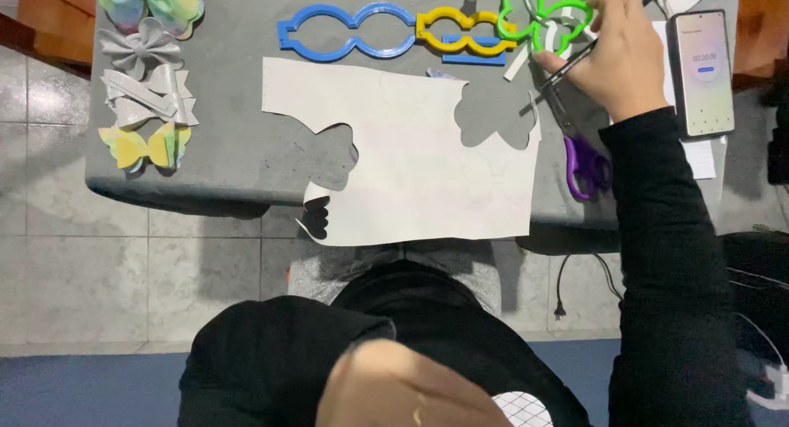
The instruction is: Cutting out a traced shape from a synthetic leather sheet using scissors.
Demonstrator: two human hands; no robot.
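Person seated at a grey desk (230,147), seen from above. Right hand (618,61) reaches to the far right of the desk; its grip is pressed around a black pen (567,65), pinched between the fingers, the tip angled down and left toward the sheet. The same hand lies against the green plastic template (538,16), a looped outline shape at the far edge; whether the fingers also press on it I cannot tell. Left hand (403,390) sits very near the camera, low in view, away from the desk, blurred; a ring shows on one finger, and the grip looks loosely curled with nothing seen in it, though I cannot tell for sure. White sheet (427,172) lies mid-desk, its near edge hanging past the desk's near rim, with lobed shapes cut out at its left side, its near left corner and its far right corner. Purple-handled scissors (579,152) lie just right of the sheet, below the right hand. At the far edge, left of the green one, a yellow template (452,31) touches a blue template (345,32). A phone (701,73) with a lit screen lies at the far right. Four finished bows stand in a column at the far left: a pastel rainbow bow (152,4), a grey bow (140,49), a silver bow (148,96), a yellow and green bow (146,146). Tiled floor (123,271) below.
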